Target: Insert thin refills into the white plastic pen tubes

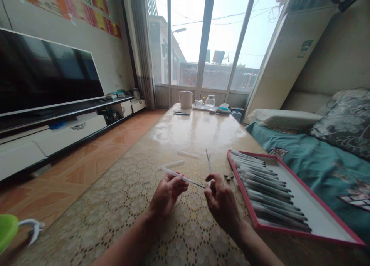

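Two bare hands are working above one patterned table. The left hand is pinching one pale tube between thumb and fingers, its fingertips drawn close together around it. One thin dark rod is sticking out of the tube's right-hand end, and the right hand is meeting its tip — thumb and curled forefinger are closing on it. The tube is slanting down toward the right hand, clear of the tabletop.

Beyond the hands, two loose pale tubes are lying apart from each other, the nearer one just beside the held tube's far end. One more tube is lying just past the right hand, with one slim dark stick resting alongside. A few small dark pieces are sitting between that hand and the tray; their exact number is hard to tell.

To the right, one red-rimmed tray is holding a row of dark-ended pens — too closely packed to count.
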`<state>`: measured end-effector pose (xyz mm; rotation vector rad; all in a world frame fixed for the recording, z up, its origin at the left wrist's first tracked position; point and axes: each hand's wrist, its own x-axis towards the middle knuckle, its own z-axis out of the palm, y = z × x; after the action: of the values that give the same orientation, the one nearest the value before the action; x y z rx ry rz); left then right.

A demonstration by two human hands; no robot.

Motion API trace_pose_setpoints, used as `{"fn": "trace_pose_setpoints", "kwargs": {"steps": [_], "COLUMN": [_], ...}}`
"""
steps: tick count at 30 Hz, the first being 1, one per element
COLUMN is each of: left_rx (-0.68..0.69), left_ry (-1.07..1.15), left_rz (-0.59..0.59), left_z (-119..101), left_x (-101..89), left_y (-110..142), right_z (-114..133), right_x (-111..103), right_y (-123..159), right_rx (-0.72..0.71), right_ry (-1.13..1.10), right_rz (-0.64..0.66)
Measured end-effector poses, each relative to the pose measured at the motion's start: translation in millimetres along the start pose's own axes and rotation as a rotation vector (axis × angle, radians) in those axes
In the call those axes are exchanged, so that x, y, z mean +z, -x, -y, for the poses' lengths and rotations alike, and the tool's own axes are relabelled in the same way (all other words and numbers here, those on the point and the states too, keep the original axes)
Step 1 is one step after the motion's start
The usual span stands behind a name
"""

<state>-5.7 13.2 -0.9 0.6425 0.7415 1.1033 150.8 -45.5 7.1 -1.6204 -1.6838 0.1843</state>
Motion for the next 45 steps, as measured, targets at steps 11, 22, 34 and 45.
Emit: {"fn": "trace_pose_setpoints", "kwargs": {"steps": [11,22,34,45], "left_rx": [-0.049,-0.080,-0.065,-0.049], "left_ry": [0.328,0.272,0.088,0.047], "left_rz": [-0.086,-0.113,-0.018,-0.024], "left_z": [-2,-1,10,13], "left_x": [-0.3,-1.8,-1.1,0.8], "left_y": [-2,-2,-1,-1], "right_z": [-46,-55,-29,-24], "right_x": [-20,-21,-5,11], "right_y": [-22,-25,-14,-9], "right_rx": [0.098,0.095,0.004,0.144], "right_ry": [0.374,0.844,-0.194,-0.654], "right_rz": [-0.068,0.028,0.040,0.145]}}
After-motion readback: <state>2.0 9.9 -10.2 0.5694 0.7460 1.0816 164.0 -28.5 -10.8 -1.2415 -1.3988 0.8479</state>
